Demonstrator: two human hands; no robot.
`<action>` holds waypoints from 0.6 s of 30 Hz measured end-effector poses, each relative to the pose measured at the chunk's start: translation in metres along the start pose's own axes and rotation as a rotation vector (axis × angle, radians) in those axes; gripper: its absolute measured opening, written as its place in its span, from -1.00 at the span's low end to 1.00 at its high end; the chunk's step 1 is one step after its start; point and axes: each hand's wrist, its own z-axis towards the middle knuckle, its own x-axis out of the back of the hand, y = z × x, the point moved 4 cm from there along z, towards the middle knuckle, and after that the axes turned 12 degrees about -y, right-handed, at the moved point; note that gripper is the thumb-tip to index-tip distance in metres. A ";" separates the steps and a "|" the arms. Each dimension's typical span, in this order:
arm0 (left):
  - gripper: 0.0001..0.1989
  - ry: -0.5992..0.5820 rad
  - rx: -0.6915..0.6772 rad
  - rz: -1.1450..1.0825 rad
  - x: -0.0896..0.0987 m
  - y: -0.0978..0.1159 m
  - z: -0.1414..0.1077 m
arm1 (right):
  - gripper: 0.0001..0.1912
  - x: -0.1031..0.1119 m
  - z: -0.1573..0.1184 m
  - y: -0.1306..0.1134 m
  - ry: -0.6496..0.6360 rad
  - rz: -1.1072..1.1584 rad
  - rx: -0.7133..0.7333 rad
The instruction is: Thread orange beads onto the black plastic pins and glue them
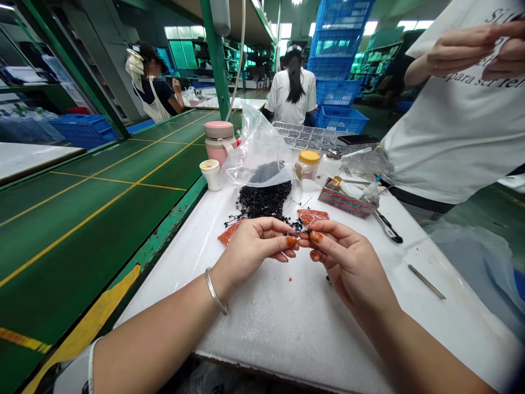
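Over the near middle of the white table, my left hand (pixel 262 243) and my right hand (pixel 348 254) meet fingertip to fingertip. Between them they pinch a small thin black part (pixel 298 232), with thumbs and index fingers closed on it. Its exact kind is too small to make out. Just beyond my fingers lies a heap of similar black stemmed parts (pixel 264 200), spilling from a clear plastic bag (pixel 262 142). Small bags of orange-red bits lie on both sides, one bag (pixel 314 216) behind my right fingers and another bag (pixel 229 232) partly behind my left hand.
A pink flask (pixel 219 139), a white tub (pixel 210 175), a yellow-lidded jar (pixel 308 164) and a patterned box (pixel 348 200) stand around the heap. A cutter (pixel 389 227) and a metal strip (pixel 426 282) lie right. A green conveyor (pixel 94 208) runs left; a person in white (pixel 463 120) stands right.
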 end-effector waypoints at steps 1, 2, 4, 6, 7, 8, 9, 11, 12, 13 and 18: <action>-0.76 0.030 -0.018 0.014 0.001 0.001 0.000 | -0.86 0.000 0.000 -0.001 -0.003 -0.024 0.002; -0.78 0.059 -0.036 0.030 0.002 0.003 -0.001 | -0.86 -0.001 -0.001 -0.001 -0.006 -0.047 0.004; -0.81 0.107 -0.064 0.067 0.001 0.008 -0.002 | -0.86 -0.001 -0.002 -0.003 -0.009 -0.085 0.014; -0.81 0.134 -0.076 0.096 0.001 0.011 -0.003 | -0.87 -0.002 -0.003 -0.005 -0.007 -0.116 0.036; -0.79 0.138 -0.073 0.102 0.001 0.012 -0.004 | -0.87 -0.002 -0.003 -0.006 -0.004 -0.135 0.048; -0.77 0.138 -0.069 0.101 0.001 0.012 -0.004 | -0.87 -0.002 -0.003 -0.007 0.000 -0.156 0.061; -0.76 0.134 -0.066 0.095 0.001 0.012 -0.004 | -0.87 -0.002 -0.003 -0.008 0.006 -0.178 0.073; -0.77 0.116 -0.070 0.070 0.001 0.012 -0.004 | -0.86 -0.002 -0.003 -0.010 0.013 -0.213 0.098; -0.78 0.105 -0.074 0.053 0.002 0.012 -0.004 | -0.86 -0.003 -0.003 -0.010 0.015 -0.224 0.110; -0.79 0.097 -0.077 0.033 0.002 0.012 -0.004 | -0.86 -0.003 -0.004 -0.011 0.016 -0.233 0.122; -0.78 0.113 -0.067 -0.062 0.005 0.009 -0.003 | -0.89 -0.003 -0.005 -0.011 0.015 -0.254 0.147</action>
